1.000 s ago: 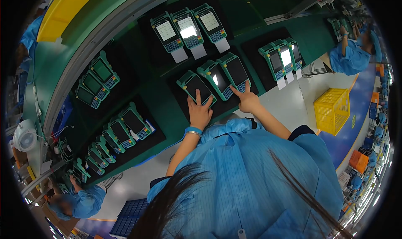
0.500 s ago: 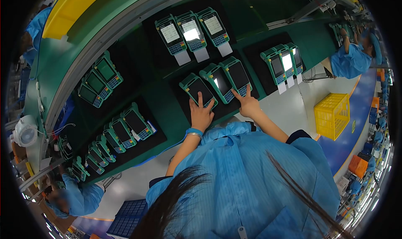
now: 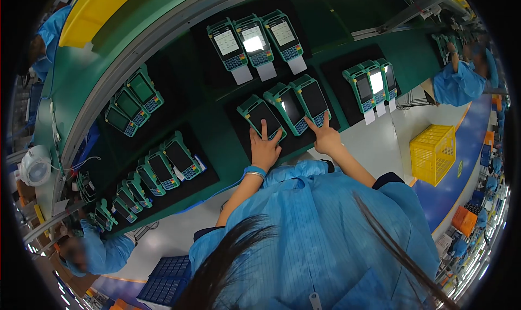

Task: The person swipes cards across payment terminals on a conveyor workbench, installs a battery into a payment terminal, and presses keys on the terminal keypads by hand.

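Three green-cased handheld terminals lie side by side on a black mat in front of me, their screens dark apart from a bright reflection on the middle one. On the left terminal [image 3: 259, 113] rests my left hand [image 3: 265, 147], its fingers spread over the lower screen and keypad. My right hand [image 3: 327, 139] has two fingers stretched apart, one at the keypad of the right terminal [image 3: 311, 95] and the other near the lower edge of the middle terminal [image 3: 290, 106]. Neither hand grips anything. Beyond them, three terminals [image 3: 252, 41] with lit screens have white cards at their lower ends.
More terminals [image 3: 369, 84] with cards lie to the right, and several [image 3: 163, 169] stand in a row at the left. A yellow crate [image 3: 432, 153] and blue crates [image 3: 165, 280] are on the floor. Co-workers [image 3: 458, 84] sit at both ends; a white fan [image 3: 36, 166] is far left.
The whole view has shifted slightly, so the terminals appear a little further right and lower. Both hands remain at the same terminals, with only slight finger movement.
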A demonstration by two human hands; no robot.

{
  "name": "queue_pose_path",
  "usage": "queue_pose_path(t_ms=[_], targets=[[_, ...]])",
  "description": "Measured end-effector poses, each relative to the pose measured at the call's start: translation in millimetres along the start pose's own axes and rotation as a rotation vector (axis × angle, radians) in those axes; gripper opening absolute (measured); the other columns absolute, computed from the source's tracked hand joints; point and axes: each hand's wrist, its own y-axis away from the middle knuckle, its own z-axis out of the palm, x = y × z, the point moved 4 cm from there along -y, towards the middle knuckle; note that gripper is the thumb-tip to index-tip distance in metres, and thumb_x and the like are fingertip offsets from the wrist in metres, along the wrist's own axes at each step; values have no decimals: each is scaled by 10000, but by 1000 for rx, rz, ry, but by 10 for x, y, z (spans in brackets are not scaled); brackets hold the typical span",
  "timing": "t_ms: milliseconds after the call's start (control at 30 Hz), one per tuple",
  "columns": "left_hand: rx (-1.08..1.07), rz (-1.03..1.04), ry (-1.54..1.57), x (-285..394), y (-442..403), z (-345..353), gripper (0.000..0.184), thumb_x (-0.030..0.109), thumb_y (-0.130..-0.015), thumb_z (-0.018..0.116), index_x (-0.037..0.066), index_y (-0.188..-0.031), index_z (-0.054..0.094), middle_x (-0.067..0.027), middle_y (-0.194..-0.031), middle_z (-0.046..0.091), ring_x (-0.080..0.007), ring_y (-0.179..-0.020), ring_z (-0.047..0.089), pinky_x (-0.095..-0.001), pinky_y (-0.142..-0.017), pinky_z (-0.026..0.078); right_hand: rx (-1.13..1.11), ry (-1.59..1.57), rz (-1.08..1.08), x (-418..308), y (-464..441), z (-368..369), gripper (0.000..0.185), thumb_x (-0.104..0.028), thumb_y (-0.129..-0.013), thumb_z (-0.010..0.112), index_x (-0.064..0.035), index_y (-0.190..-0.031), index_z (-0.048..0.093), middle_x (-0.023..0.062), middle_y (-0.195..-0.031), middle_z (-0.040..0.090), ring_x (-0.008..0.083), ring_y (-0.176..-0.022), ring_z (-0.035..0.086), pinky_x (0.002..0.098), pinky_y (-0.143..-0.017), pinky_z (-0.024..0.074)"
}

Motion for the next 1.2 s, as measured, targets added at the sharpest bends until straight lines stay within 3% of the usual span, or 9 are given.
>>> queue_pose_path(t_ms=[433, 567, 633, 733, 800, 933, 1033, 1100, 1200], targets=[[36, -8, 28, -5, 5, -52, 565, 229, -702, 649, 311, -1245, 519, -222, -1495, 172, -605, -1214, 244, -608, -1049, 215, 50, 44, -32, 9, -22, 51, 924, -136, -671, 686, -416, -1425, 231, 372, -1433, 114, 392, -797, 651, 411, -719, 545], [45, 15, 6, 4, 26, -184, 544, 222, -732, 643, 303, -1256, 518, -221, -1483, 192, -565, -1233, 265, -572, -1056, 238, 73, 74, -42, 8, -17, 11, 842, -149, -711, 655, -420, -1412, 275, 384, -1410, 176, 397, -806, 646, 419, -725, 544], [105, 20, 177, -41, 80, -313, 511, 250, -777, 626, 294, -1272, 504, -228, -1465, 225, -538, -1242, 285, -548, -1048, 267, 162, -73, -16, 50, 6, -11, 704, -157, -753, 611, -392, -1373, 376, 327, -1415, 246, 386, -874, 639, 423, -756, 535], [401, -269, 296, -357, 253, -466, 511, 231, -803, 613, 112, -1282, 480, -253, -1369, 356, -466, -1215, 371, -511, -999, 332, 406, -253, -60, 241, 46, -146, 588, -174, -779, 587, -340, -1327, 453, 253, -1356, 382, 404, -855, 629, 449, -747, 527], [417, -634, 276, -675, 459, -256, 499, 211, -802, 610, 25, -1245, 473, -249, -1288, 429, -430, -1168, 417, -499, -977, 351, 592, -333, 16, 532, -72, -175, 496, -195, -822, 562, -256, -1306, 477, 186, -1228, 482, 405, -840, 619, 464, -726, 518], [377, -644, 329, -956, 696, -488, 456, 196, -800, 598, 29, -1210, 488, -199, -1237, 471, -380, -1133, 443, -476, -962, 361, 611, -250, 263, 1070, -537, -122, 525, -266, -869, 553, -254, -1368, 390, 195, -1207, 457, 393, -908, 605, 461, -736, 516], [566, -758, -28, -1143, 1041, -899, 452, 219, -812, 582, 33, -1214, 491, -196, -1272, 445, -373, -1202, 389, -476, -1009, 294, 580, -142, 285, 1374, -864, 42, 519, -322, -873, 568, -255, -1364, 410, 204, -1153, 458, 399, -901, 603, 460, -752, 517], [620, -911, -117, -1459, 1391, -882, 483, 283, -853, 561, 21, -1247, 466, -212, -1301, 422, -381, -1245, 349, -492, -1028, 264, 604, -134, 268, 1394, -899, 99, 442, -326, -892, 549, -247, -1322, 483, 223, -1122, 488, 418, -901, 588, 466, -766, 503], [614, -1210, -19, -1880, 1866, -736, 576, 407, -883, 538, 8, -1285, 430, -227, -1301, 418, -377, -1248, 350, -495, -1012, 291, 586, -108, 252, 1424, -901, 155, 474, -373, -907, 521, -253, -1359, 446, 211, -1062, 516, 400, -866, 599, 461, -740, 505]])
